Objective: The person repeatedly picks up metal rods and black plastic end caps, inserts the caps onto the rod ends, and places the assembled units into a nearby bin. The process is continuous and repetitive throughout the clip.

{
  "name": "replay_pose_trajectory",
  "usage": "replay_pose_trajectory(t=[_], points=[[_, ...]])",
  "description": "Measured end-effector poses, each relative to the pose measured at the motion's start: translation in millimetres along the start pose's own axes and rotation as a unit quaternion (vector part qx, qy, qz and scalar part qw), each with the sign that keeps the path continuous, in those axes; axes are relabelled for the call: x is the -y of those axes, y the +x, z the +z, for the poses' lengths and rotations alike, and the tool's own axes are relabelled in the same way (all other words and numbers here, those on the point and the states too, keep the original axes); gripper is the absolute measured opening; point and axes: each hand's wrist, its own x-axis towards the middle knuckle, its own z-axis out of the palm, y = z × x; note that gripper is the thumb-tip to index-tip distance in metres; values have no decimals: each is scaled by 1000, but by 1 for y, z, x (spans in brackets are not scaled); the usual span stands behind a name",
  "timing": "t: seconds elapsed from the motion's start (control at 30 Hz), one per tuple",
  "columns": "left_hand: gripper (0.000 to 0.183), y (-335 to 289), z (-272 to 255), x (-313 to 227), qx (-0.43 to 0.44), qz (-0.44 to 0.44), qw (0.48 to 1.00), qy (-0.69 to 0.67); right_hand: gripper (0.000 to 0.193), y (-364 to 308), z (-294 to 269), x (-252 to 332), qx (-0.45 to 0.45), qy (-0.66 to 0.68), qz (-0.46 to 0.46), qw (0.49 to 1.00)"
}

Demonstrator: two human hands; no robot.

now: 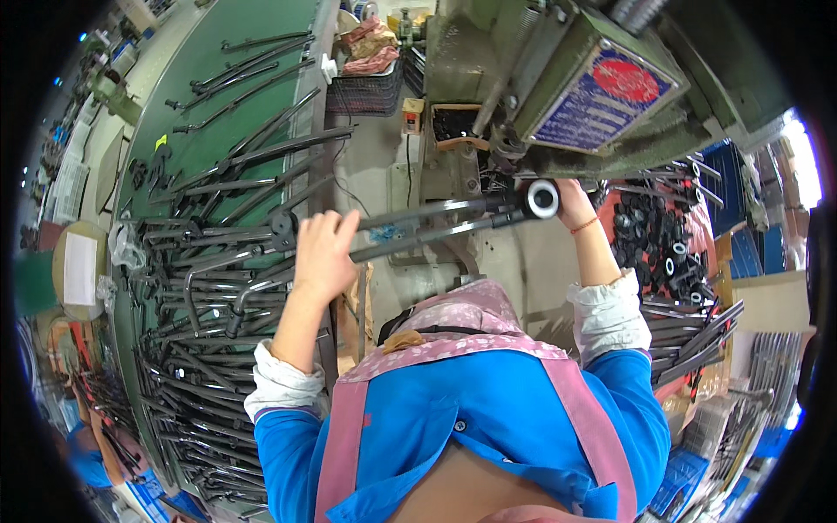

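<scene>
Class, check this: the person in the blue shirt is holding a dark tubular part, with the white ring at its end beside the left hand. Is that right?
Not quite: the head view shows the white ring beside the right hand, not the left hand. The rest stands: the person is holding the dark tubular part.

Workshop, green machine [667, 65], piled tubes [205, 383]

A head-worn fisheye looks down from close above the tube frame [449, 209].

A green table [187, 63] bears dark metal tubes [196, 381], densest toward its near end.
</scene>
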Motion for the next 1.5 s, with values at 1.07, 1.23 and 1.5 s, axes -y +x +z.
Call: replay_pose_trajectory(t=[1.07,1.23,1.5], points=[[53,-19,46,-97,102,-11,991,-89,10,185,38,-55,173,-340,-266,885],[56,-16,53,-88,92,27,992,-81,14,47,43,5,311,-256,-69,913],[75,-15,58,-77,104,99,988,-60,14,-5,66,19,215,-239,-17,947]])
